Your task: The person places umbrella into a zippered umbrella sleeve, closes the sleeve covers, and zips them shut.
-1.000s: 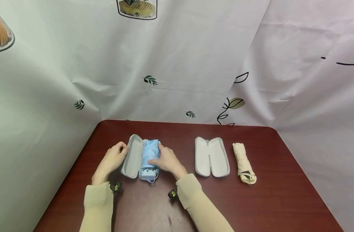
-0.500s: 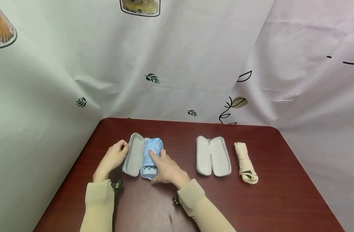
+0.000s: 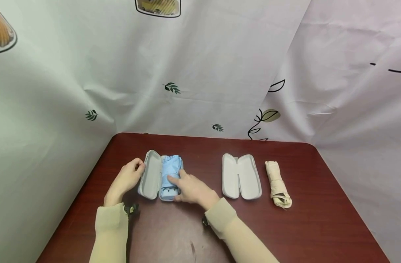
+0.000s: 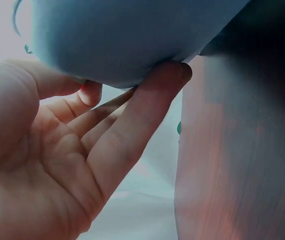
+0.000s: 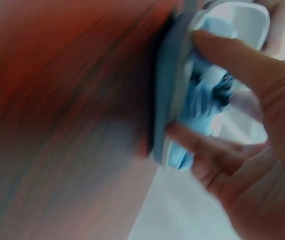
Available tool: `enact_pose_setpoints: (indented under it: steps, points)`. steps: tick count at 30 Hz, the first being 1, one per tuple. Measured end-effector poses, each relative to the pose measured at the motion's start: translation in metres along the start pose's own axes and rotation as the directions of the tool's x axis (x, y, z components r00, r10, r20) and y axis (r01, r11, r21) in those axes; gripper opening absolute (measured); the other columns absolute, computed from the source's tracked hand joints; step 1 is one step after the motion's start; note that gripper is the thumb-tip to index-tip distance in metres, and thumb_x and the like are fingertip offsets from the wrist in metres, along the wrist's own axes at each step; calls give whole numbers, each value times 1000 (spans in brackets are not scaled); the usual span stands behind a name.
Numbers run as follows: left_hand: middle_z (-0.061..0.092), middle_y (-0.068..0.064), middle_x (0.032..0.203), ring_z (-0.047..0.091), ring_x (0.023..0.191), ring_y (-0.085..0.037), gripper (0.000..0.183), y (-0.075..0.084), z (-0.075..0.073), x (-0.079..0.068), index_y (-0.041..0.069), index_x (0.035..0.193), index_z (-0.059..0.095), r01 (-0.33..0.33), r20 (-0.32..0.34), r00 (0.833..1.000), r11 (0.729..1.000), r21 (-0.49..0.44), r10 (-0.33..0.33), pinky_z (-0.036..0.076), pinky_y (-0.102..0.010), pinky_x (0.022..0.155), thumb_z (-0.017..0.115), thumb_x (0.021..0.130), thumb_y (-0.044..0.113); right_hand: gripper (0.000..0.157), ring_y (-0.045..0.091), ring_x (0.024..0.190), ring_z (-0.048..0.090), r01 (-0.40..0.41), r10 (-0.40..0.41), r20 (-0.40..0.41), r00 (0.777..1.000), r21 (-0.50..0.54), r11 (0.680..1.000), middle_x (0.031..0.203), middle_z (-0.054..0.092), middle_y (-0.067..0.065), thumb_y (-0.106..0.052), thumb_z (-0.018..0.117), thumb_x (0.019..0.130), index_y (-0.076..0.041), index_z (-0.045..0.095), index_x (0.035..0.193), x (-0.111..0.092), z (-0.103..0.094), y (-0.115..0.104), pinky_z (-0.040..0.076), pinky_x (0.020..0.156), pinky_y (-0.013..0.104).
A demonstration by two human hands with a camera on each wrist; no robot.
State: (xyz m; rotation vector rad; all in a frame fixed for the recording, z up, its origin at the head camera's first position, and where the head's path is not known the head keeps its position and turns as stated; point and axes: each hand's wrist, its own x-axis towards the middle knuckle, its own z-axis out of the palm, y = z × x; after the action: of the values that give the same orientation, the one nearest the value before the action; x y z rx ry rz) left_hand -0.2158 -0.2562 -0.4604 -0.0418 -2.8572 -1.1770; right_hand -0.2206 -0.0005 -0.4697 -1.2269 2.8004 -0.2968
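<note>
A folded light blue umbrella (image 3: 171, 166) lies in the right half of an opened grey hard case (image 3: 152, 175). At the case's left edge, my left hand (image 3: 126, 179) holds the raised lid by its outer rim. In the left wrist view, thumb and fingers (image 4: 147, 110) of that hand meet the lid's rounded outside. My right hand (image 3: 193, 188) lies over the umbrella's lower right side, its fingers spread. The right wrist view has its thumb and a finger on the rim of the case (image 5: 167, 95), with the umbrella (image 5: 202, 105) partly hidden behind them.
A second grey case (image 3: 241, 177) lies opened flat to the right. Beyond it is a rolled cream umbrella (image 3: 278, 184). The dark red tabletop (image 3: 312, 226) ends at a white patterned cloth (image 3: 213, 73) behind and at both sides.
My right hand has shifted from the umbrella's upper right side to its lower right part, and its fingers have spread along the case rim. My left hand stays at the lid.
</note>
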Motion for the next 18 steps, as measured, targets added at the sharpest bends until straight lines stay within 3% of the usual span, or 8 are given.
enact_pose_setpoints:
  steps: [8,18]
  points:
    - [43,-6,70,48,70,-22,20,0,0,-1,6,96,54,-1,2,1000,1000,17,1,38,-36,63,42,104,20,71,9,65,46,183,-194,-63,979,-142,973,95,52,3,-54,75,79,-19,58,137,4,1,14,43,65,21]
    - [44,-6,71,48,70,-22,21,0,1,-1,6,97,55,4,-11,1000,1000,22,-4,38,-36,62,42,104,21,57,10,67,53,332,-345,-6,939,-258,907,91,57,1,-41,74,85,-18,58,134,7,-6,24,47,67,22]
